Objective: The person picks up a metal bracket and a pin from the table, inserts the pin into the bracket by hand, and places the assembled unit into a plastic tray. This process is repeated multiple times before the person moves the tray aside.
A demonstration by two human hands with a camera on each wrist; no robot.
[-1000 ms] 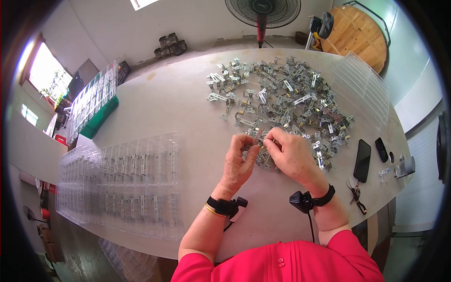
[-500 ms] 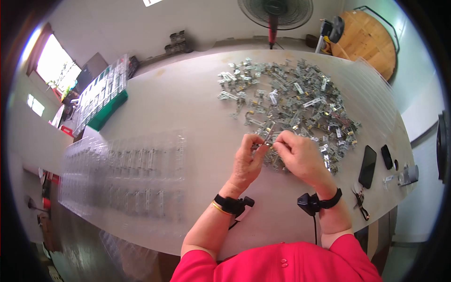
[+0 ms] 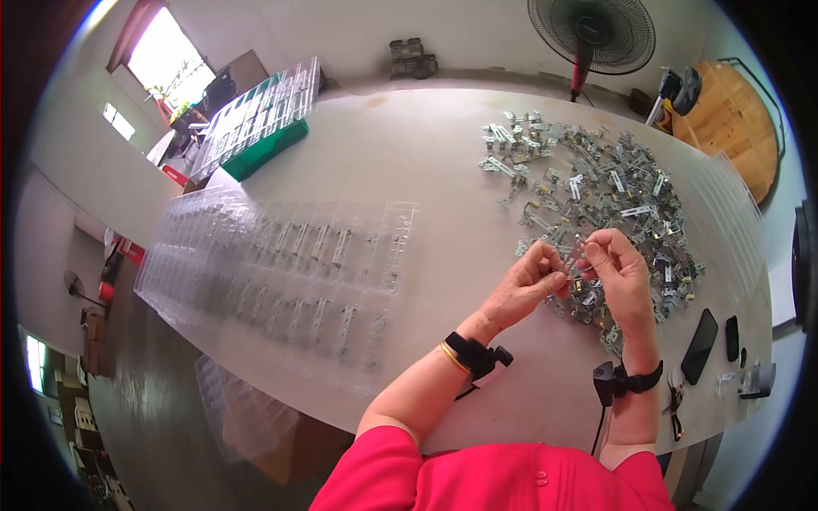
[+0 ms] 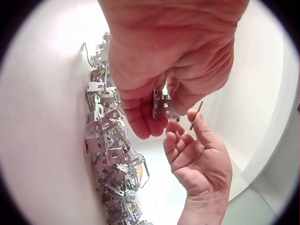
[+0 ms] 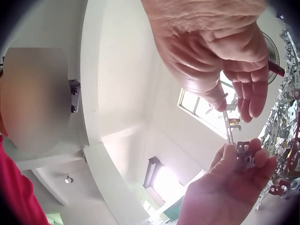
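Note:
My left hand (image 3: 532,281) grips a metal hinge-like bracket (image 4: 165,105) between thumb and fingers, at the near edge of the pile. In the right wrist view, a long slotted strip (image 5: 228,126) of that part reaches from the left fingertips toward the other hand. My right hand (image 3: 620,272) is close on the right, its thumb and index finger pinching a thin metal pin (image 4: 197,115). Its other fingers are loosely bent. Behind and beside both hands lies a heap of loose metal brackets (image 3: 596,187), partly covered by the hands.
Clear compartment trays (image 3: 281,264) holding rows of brackets lie at left. Back left, a green box (image 3: 268,149) carries another filled tray. An empty-looking clear tray (image 3: 728,213), phone (image 3: 699,347) and pliers (image 3: 676,409) are at right. A fan (image 3: 592,34) stands behind the table.
The head view has swung left, so the table sits further right in it. The right hand has turned more upright and drawn slightly away from the left, which keeps its grip on the bracket.

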